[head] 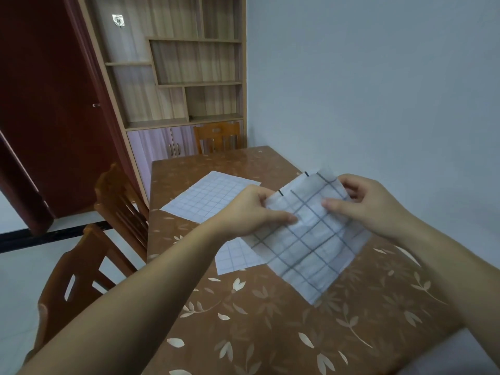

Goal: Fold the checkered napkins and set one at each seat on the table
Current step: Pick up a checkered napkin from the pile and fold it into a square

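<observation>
Both my hands hold a white napkin with dark grid lines point(311, 239) up above the brown table point(270, 320). My left hand point(251, 212) pinches its upper left edge between thumb and fingers. My right hand point(370, 204) pinches its upper right edge, thumb on the front. The napkin hangs down, its lower corner near the tabletop. A second checkered napkin point(211, 196) lies flat and unfolded further back on the table. A third one point(238, 257) lies flat under my left wrist, partly hidden by the held napkin.
Two wooden chairs point(119, 204) point(78, 282) stand along the table's left side and another chair point(216, 138) at its far end. The table's right side runs along a pale wall point(378, 90). A wooden shelf unit point(189, 77) and a dark red door point(54, 104) are behind.
</observation>
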A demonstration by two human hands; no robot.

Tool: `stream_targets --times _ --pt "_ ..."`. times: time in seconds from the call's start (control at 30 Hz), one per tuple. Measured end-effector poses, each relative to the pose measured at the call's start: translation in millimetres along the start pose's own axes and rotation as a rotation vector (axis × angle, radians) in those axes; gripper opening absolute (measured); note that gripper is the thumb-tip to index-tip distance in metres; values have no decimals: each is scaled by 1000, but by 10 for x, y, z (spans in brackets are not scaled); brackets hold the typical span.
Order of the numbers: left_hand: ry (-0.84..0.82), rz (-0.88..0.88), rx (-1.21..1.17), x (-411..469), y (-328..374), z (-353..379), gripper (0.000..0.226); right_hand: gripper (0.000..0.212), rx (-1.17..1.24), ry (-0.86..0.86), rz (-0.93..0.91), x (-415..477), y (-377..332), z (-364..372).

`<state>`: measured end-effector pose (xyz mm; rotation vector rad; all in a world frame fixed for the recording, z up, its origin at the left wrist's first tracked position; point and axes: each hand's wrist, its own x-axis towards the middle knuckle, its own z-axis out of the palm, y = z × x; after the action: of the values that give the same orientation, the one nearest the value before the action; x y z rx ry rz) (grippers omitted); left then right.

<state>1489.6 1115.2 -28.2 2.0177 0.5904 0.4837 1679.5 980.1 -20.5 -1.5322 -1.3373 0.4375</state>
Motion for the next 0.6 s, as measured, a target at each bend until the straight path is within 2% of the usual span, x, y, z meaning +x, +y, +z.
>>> stream_targets --times 0.1,0.2,0.3,0.43,0.6 --pt "-33 12 -16 15 46 53 16 9 -13 31 21 12 10 36" --pt "1 5 -174 13 38 42 20 7 56 131 95 11 52 -33" --pt "24 33 -283 33 -11 33 32 19 93 174 150 -22 103 -116" --pt "54 27 -419 75 3 108 12 31 83 198 176 -40 132 -148" --pt "157 49 -482 145 -1 200 20 33 84 173 206 -70 102 -170"
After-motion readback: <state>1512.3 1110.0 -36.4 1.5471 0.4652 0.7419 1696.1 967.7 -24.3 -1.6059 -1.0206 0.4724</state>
